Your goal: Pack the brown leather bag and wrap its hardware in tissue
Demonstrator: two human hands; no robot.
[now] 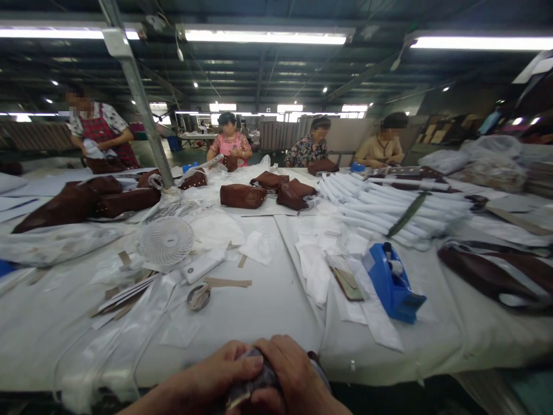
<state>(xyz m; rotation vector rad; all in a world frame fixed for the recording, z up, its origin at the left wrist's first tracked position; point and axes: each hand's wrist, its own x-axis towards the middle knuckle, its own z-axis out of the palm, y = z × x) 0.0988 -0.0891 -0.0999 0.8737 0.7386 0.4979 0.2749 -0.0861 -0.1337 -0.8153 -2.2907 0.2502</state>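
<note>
At the table's near edge, low in the head view, my left hand (224, 370) closes around a dark brown piece in clear plastic (264, 377), its thumb lying on top. My right hand (294, 372) grips the same piece from the other side, fingers bent over it. Both hands nearly meet. Much of the piece is hidden under them, so its exact kind does not show; a dark end sticks out beyond the right hand.
On the white-covered table (276, 311) are a white fan (166, 241), a small round dish (199, 297), a blue tape dispenser (394, 285), brown leather bags (243, 196) and white foam tubes (380, 204). A metal post (144, 104) rises at left. Several co-workers are across the table.
</note>
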